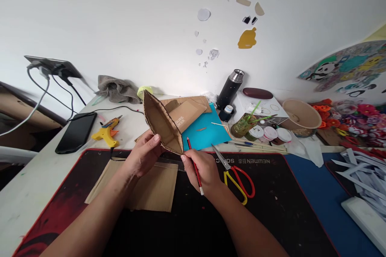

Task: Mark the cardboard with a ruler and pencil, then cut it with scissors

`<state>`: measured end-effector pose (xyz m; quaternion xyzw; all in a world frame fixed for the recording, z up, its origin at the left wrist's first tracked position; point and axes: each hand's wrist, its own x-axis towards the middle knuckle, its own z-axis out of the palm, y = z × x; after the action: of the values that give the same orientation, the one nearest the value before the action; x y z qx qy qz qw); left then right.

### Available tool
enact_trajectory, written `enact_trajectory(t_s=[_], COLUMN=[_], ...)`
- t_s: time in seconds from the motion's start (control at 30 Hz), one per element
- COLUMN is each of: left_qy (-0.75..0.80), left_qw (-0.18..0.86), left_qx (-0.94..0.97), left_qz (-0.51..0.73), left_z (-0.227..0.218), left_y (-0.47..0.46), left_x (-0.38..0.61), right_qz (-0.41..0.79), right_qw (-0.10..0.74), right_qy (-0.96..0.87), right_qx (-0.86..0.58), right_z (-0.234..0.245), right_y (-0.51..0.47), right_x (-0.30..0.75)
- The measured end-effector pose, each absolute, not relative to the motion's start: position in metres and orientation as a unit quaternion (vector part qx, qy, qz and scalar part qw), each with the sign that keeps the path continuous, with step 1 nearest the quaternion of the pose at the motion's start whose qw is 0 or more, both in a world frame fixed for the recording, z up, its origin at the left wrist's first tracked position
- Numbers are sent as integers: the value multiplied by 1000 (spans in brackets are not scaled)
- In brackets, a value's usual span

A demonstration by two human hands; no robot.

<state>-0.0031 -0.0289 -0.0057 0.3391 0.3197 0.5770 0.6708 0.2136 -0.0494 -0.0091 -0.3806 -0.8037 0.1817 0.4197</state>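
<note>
A boat-shaped cardboard piece (161,122), hollow with raised walls and pointed ends, is held up tilted above the mat. My left hand (146,150) grips its lower left side, thumb on the rim. At the lower right tip my right hand (202,170) pinches the cardboard and also keeps a red pencil (196,168) between its fingers, eraser end toward me. Below lies a flat cardboard sheet (157,188), partly covered by my left forearm. Scissors (233,174) with one yellow and one red handle rest just right of my right hand.
A yellow glue gun (106,133) and a black phone (76,132) lie at left. Behind are cardboard scraps (193,113) and blue sheet (208,128). A black thermos (230,88), paint jars (269,133) and a bowl (300,116) stand at right on the table, near the wall.
</note>
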Motion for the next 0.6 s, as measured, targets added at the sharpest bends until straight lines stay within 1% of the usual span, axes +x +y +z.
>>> enact_trajectory(t_s=[0.1, 0.33, 0.6], left_qy=[322, 331, 328], left_qw=[666, 652, 658], left_qx=[349, 344, 340], left_qz=[575, 589, 586], left_z=[-4, -4, -4], left_y=[-29, -30, -31], left_x=[-4, 0, 3], right_qz=[193, 271, 281], right_qw=[418, 414, 428], right_qy=[-800, -771, -766], right_qx=[-385, -401, -388], right_z=[-8, -8, -10], right_y=[-51, -53, -55], right_x=[214, 214, 213])
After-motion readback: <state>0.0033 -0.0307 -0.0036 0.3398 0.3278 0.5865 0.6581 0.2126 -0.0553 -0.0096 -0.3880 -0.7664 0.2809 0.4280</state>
